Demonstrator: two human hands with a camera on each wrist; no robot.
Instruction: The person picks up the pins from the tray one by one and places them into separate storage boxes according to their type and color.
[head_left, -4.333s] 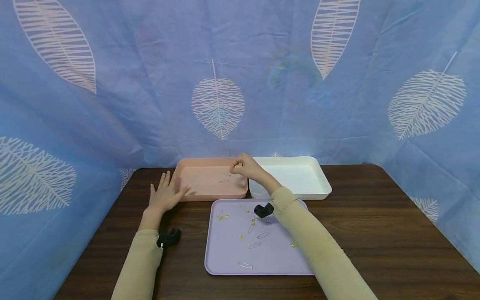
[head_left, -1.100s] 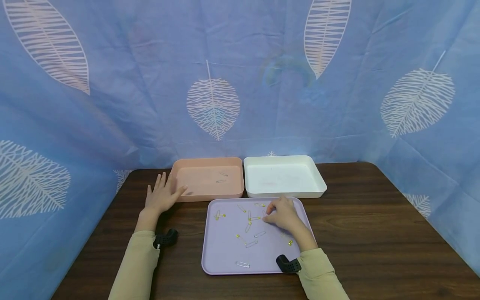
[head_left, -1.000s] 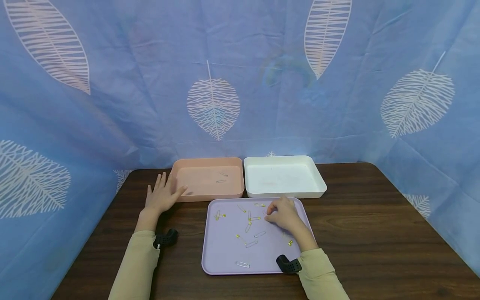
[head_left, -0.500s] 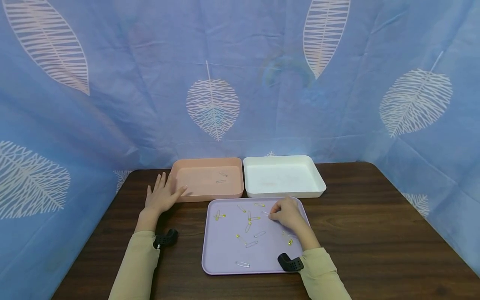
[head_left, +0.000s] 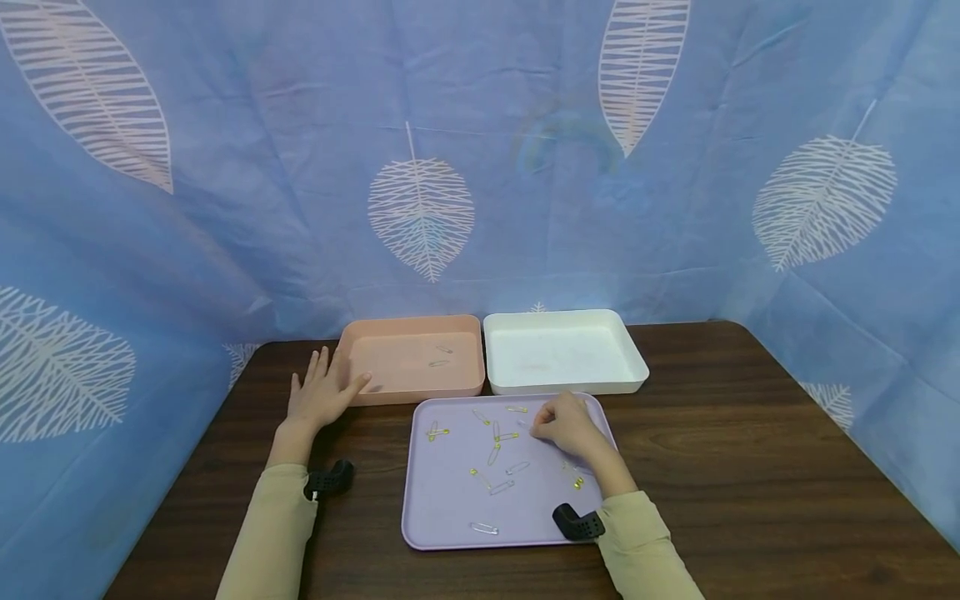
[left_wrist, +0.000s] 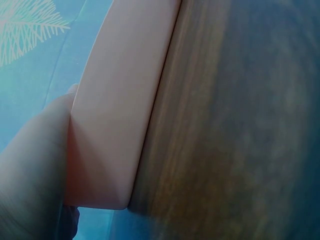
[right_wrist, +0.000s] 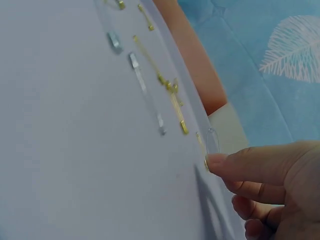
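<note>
My right hand (head_left: 566, 423) is over the back right of the lilac tray (head_left: 442, 525). Its thumb and index finger pinch one end of a silver safety pin (right_wrist: 213, 140), whose loop sticks up in the right wrist view. Several yellow and silver safety pins lie scattered on the tray, among them a silver safety pin (head_left: 483, 527) near the front and a yellow safety pin (head_left: 517, 409) near the back. With fingers spread, my left hand (head_left: 318, 400) rests against the left end of the pink tray (head_left: 420, 393), thumb over its front rim. Two safety pins (head_left: 444, 349) lie inside it.
A white tray (head_left: 566, 387) stands to the right of the pink one, behind the lilac tray. All three are on a dark wooden table (head_left: 735, 450). A blue cloth (head_left: 315, 208) with white leaf prints hangs behind and at both sides.
Some seconds back my right hand was over the pink tray; it has since come back to the lilac tray and pinched a silver safety pin. The left hand keeps its place.
</note>
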